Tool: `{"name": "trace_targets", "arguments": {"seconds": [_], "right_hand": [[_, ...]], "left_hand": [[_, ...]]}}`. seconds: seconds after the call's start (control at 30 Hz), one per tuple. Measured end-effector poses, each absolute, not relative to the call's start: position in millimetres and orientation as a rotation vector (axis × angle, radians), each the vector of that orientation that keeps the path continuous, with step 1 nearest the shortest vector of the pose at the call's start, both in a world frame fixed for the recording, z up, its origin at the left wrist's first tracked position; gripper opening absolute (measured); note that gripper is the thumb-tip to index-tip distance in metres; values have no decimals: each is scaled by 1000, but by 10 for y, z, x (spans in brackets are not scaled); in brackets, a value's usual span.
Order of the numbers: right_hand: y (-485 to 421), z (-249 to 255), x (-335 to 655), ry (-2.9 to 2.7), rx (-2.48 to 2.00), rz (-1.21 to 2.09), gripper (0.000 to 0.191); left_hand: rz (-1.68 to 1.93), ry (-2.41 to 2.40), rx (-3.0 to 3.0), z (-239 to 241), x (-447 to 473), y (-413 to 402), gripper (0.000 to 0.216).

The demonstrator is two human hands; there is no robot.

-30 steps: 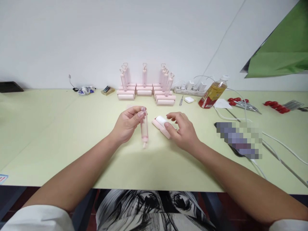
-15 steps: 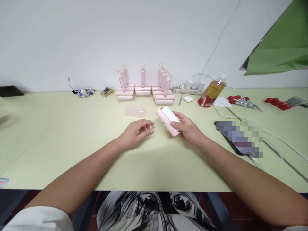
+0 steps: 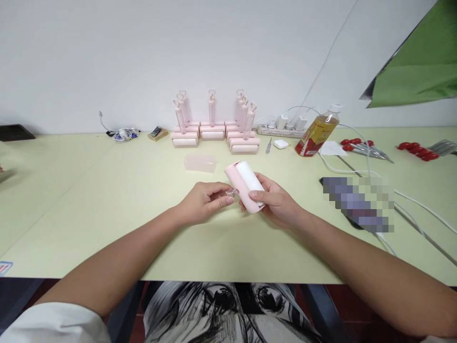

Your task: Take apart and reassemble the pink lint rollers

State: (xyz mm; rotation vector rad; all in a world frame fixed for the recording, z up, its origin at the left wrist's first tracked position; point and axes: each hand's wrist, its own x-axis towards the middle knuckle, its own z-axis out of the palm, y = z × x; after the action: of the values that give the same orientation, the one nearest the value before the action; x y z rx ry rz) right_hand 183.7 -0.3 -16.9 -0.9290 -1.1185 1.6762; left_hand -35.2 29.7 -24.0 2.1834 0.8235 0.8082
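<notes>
My right hand (image 3: 276, 202) is closed around a pink roller head with a white roll (image 3: 244, 183), lifted a little above the pale green table (image 3: 107, 200). My left hand (image 3: 202, 202) pinches a pink see-through handle (image 3: 224, 194), whose tip points at the roller head's left side and almost touches it. A pale pink translucent cover (image 3: 200, 163) lies on the table just behind the hands.
Several assembled pink rollers (image 3: 214, 128) stand in a group by the wall. A tilted drink bottle (image 3: 316, 131), a power strip (image 3: 282, 128), white cables, a blurred-out dark object (image 3: 357, 202) and red-handled tools (image 3: 360, 147) lie to the right. Small items and a cable (image 3: 123, 135) sit at the back left.
My right hand picked the roller head up off the table and brought it nearer. My left hand lowered the handle from upright to level, its tip now close to the roller head.
</notes>
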Motion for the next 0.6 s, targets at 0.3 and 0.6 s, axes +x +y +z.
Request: {"name": "trace_targets", "arguments": {"seconds": [0.3,0.6], "right_hand": [[3,-231,1849,-1074,-931,1656,38],[20,-278,1840,-1136,-975,1561,46]], "left_hand": [[804,892,2223,-245,-347,294,38],[788,891,2198,-238,-331,287,41]]}}
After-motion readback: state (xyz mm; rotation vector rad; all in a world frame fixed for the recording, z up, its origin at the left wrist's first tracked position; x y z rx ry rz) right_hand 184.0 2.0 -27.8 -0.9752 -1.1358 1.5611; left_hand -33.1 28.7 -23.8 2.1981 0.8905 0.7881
